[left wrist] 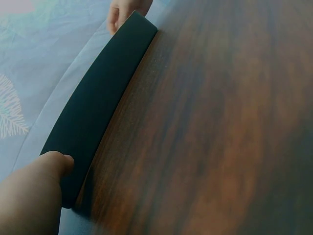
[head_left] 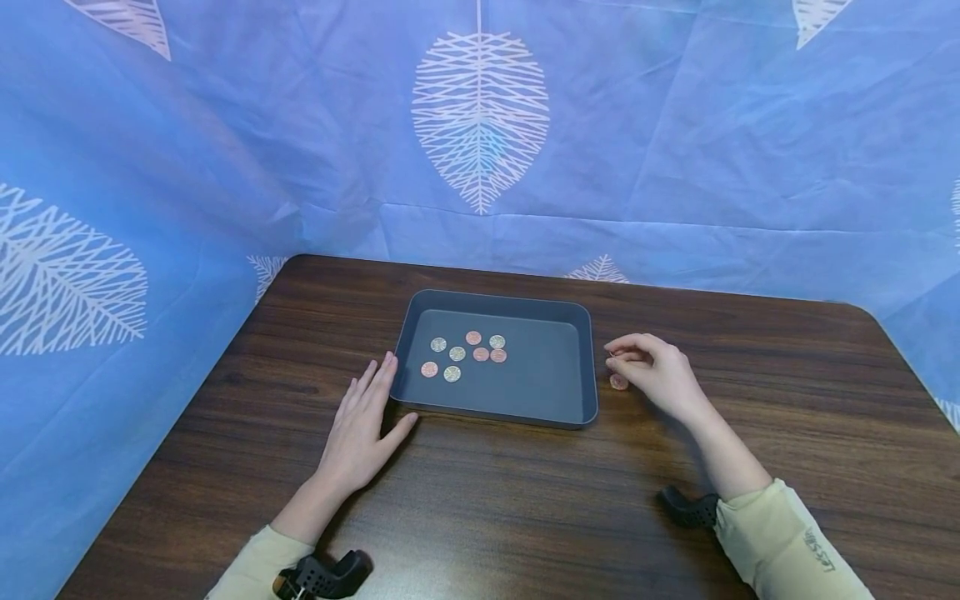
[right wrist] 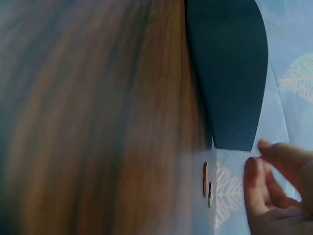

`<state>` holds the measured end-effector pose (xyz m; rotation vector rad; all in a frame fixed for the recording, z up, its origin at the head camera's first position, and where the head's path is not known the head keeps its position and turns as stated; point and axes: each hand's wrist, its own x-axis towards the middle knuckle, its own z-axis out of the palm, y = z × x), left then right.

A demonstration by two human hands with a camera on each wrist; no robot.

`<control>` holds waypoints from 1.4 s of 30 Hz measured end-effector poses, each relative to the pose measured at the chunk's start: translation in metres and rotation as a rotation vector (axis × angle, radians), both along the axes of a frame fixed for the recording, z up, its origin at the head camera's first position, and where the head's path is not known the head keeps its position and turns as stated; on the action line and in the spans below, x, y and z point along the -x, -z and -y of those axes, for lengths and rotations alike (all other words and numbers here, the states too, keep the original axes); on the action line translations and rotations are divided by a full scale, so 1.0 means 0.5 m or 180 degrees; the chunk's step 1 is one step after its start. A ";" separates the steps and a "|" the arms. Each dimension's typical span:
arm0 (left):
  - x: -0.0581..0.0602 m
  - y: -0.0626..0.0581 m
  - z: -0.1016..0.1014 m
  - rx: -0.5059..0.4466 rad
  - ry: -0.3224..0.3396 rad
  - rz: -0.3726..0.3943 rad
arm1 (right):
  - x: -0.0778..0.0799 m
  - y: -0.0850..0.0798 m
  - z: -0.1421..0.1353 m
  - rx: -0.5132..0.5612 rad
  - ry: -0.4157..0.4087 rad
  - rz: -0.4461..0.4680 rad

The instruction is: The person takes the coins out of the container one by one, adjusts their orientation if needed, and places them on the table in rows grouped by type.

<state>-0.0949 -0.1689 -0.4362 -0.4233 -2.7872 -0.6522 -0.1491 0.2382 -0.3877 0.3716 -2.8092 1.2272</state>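
A dark grey tray [head_left: 540, 392] lies on the table with several silver and copper-coloured coins [head_left: 457, 354] spread over its left half. My left hand [head_left: 362, 433] rests at the tray's front left corner, fingers straight against the left side. In the left wrist view, the thumb [left wrist: 61, 161] touches the front wall. Just right of the tray, my right hand [head_left: 660, 375] is raised with thumb and forefinger pinching a reddish coin [head_left: 610, 353], mostly hidden by the fingertips. Below that hand a copper-coloured coin [head_left: 618, 382] lies on the wood; the right wrist view shows two coins [right wrist: 205, 178] there, edge-on.
The dark wooden table [head_left: 480, 500] extends around the tray on all sides. Behind it and at the left hangs blue cloth [head_left: 645, 150] with white leaf prints. Black wrist mounts [head_left: 690, 507] sit at both sleeves.
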 end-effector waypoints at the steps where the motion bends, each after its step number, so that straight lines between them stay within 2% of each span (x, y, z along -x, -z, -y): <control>1: 0.000 0.000 0.000 -0.0001 -0.0004 0.0002 | 0.001 -0.004 0.007 0.0064 -0.0001 0.0011; 5: -0.001 -0.001 0.000 -0.0008 -0.0017 0.0011 | 0.004 -0.021 0.043 0.0332 -0.0090 0.0129; 13: -0.002 -0.003 -0.001 -0.0028 0.0003 0.0001 | 0.015 -0.044 0.127 0.0616 -0.0498 0.0174; 22: -0.003 -0.002 -0.003 -0.0027 -0.0060 0.0058 | 0.056 -0.024 0.227 0.0736 -0.0836 0.0384; 30: 0.000 -0.002 -0.005 -0.0032 -0.0016 0.0006 | 0.096 -0.003 0.262 0.0496 -0.0761 0.0391; 36: -0.003 -0.003 -0.005 -0.0059 -0.0011 0.0010 | 0.099 0.009 0.265 0.0459 -0.0705 0.0519; 42: -0.003 -0.007 -0.008 -0.0073 -0.0010 0.0020 | 0.102 0.020 0.265 0.0182 -0.0630 0.0393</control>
